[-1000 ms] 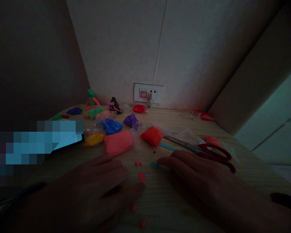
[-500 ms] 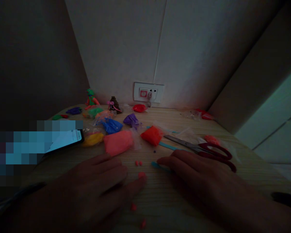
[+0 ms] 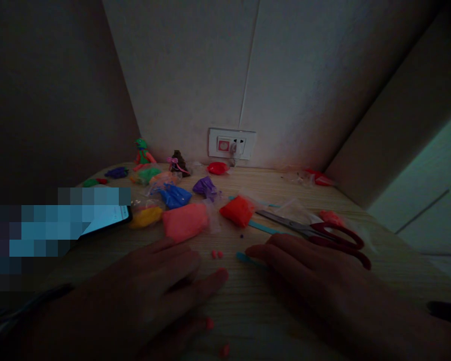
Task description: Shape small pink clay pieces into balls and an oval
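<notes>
My left hand (image 3: 146, 296) lies flat on the wooden table (image 3: 255, 311), fingers stretched out, with one fingertip pressing down on a small pink clay disc (image 3: 221, 273). My right hand (image 3: 308, 281) also rests flat and open, its fingertips touching a thin blue strip (image 3: 244, 257). Two tiny pink clay balls (image 3: 217, 254) sit between the hands. More pink bits (image 3: 209, 323) lie near my left hand's lower edge.
Bags of clay sit beyond the hands: pink (image 3: 185, 220), red-orange (image 3: 237, 209), yellow (image 3: 146, 216), blue (image 3: 175, 195), purple (image 3: 206, 187). Red-handled scissors (image 3: 323, 234) lie at the right. A lit phone (image 3: 105, 216) lies at the left. Clay figures (image 3: 142, 151) and a wall socket (image 3: 231, 143) stand at the back.
My left hand's finger has slid forward over the pink clay disc, which lay uncovered one second ago. My right hand has barely moved.
</notes>
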The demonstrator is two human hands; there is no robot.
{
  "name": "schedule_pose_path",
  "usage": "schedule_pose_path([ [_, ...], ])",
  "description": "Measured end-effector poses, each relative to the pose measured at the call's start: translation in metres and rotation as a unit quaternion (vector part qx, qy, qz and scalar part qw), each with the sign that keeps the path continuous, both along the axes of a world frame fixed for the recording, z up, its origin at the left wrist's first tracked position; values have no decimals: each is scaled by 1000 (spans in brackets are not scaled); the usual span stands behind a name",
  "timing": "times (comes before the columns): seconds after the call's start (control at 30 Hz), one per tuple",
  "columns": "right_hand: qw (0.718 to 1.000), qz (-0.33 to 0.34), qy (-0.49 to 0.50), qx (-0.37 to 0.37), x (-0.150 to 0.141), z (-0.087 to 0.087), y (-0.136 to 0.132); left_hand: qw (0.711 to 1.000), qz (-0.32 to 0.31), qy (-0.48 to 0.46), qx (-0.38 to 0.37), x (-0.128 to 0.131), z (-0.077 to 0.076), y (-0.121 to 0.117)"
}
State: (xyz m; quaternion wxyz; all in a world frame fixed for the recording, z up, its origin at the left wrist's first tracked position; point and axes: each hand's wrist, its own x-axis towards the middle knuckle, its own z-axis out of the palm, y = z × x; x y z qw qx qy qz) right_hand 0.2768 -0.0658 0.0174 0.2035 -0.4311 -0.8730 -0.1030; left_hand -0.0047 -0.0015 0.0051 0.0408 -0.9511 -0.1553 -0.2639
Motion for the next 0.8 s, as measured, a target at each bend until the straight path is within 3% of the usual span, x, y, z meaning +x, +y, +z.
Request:
schedule_pose_path([
  [0.1, 1000, -7, 9, 12, 0, 1, 2, 1000, 4, 0, -9, -3, -1, -1],
  [0.27, 1000, 6, -15, -26, 2, 9, 4, 999, -8, 33, -8, -8, -4, 2],
  [0.47, 998, -47, -30, -17, -10, 13, 7, 999, 10, 16, -36, -6, -7, 1],
  [0.8, 999, -7, -12, -42, -2, 9, 1, 1000, -3, 20, -24, -5, -5, -1],
])
